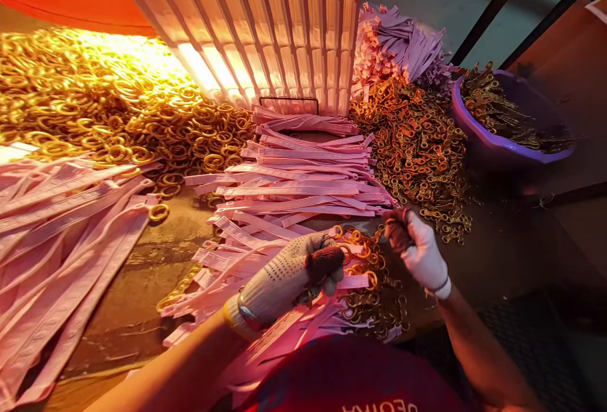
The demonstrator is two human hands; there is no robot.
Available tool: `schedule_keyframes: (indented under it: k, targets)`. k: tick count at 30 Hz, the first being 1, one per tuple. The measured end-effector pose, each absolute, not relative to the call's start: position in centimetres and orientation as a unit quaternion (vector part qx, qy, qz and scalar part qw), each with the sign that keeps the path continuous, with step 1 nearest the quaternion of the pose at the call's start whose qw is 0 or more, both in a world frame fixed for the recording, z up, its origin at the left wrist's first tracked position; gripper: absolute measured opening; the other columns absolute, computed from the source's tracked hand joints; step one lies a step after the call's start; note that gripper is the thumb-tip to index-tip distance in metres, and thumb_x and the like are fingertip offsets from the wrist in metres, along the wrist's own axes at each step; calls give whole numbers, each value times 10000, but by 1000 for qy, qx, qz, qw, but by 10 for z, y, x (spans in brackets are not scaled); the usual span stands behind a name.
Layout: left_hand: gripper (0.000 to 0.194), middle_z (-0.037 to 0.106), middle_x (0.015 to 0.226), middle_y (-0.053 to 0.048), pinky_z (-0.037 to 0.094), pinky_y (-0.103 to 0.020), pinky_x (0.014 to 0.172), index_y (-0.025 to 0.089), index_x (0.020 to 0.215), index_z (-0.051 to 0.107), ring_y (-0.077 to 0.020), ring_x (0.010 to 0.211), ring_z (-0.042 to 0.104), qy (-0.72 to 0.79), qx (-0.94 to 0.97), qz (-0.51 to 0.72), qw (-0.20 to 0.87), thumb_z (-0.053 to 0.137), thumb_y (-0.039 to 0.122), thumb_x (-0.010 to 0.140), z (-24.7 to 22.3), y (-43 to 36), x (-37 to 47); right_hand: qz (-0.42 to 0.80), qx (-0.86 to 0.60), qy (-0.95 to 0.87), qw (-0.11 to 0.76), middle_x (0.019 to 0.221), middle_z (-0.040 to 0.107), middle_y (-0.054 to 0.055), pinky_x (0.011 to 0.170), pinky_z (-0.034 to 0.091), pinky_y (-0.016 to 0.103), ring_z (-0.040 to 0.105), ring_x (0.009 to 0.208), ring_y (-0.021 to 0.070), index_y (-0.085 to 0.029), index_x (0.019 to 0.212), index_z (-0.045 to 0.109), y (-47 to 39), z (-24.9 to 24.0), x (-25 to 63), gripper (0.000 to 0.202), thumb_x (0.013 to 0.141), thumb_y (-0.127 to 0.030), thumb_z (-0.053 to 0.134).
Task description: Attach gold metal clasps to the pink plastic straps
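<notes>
My left hand (296,273), in a dotted knit glove with dark fingertips, is closed above the pink straps. A brass ring (348,254) shows at its fingertips, partly covered by them. A small dark piece below the palm is too unclear to name. To the right, my right hand (420,248), in a white glove with dark fingertips, is closed beside the ends of the stacked pink straps (294,187); whatever its fingers hold is hidden. Between and below the hands lie more brass rings and small metal clips (374,301), some rings attached to strap ends.
A large heap of brass rings (95,96) spreads across the back left. Long pink straps (61,229) lie at left. Behind the stack stands a ribbed panel (279,26). Brass clips (412,146) are piled right, near a purple basin (507,143) and a strap heap (403,45).
</notes>
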State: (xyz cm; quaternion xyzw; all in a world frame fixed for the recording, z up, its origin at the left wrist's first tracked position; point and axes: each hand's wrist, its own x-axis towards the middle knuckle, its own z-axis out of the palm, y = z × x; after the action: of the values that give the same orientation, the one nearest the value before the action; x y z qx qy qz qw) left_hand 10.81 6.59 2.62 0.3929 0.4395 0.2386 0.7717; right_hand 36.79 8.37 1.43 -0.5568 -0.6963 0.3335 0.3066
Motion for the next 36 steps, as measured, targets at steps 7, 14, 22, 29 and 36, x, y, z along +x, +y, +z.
schedule_keyframes:
  k: [7,14,22,29,36]
  targets:
    - [437,620,599,-13,312,-163,354,162,892,648,-78,395,445,393,463,226,762,629,597,921,35,63,114,560,-377,-652,347,1055,738,37,956,563,329,682,963,180,-225,1209,686,59,43,313,332,958,-442,692]
    - [347,490,583,61,285,-158,409,177,875,570,-52,450,356,417,359,388,739,769,458,830,34,35,140,507,-437,-533,518,987,746,20,825,600,289,694,870,169,-238,1104,685,50,16,299,237,917,-379,725]
    - [464,451,530,40,224,-182,404,179,721,520,-61,436,331,459,446,327,695,610,570,954,33,37,129,319,-477,-743,345,1387,647,129,1185,430,460,571,1331,271,-219,1434,564,45,26,331,469,968,-261,526]
    - [514,493,561,33,253,-187,389,184,763,542,-67,425,356,437,425,285,740,667,675,851,30,48,131,310,-348,-844,266,1207,662,150,1001,531,367,634,1126,249,-162,1297,598,62,28,331,381,984,-375,546]
    - [470,502,582,34,303,-191,442,187,765,541,-86,502,387,461,548,322,620,641,625,901,35,53,130,130,-487,-862,61,950,680,108,725,435,347,621,832,254,-176,973,617,59,33,328,126,921,-265,545]
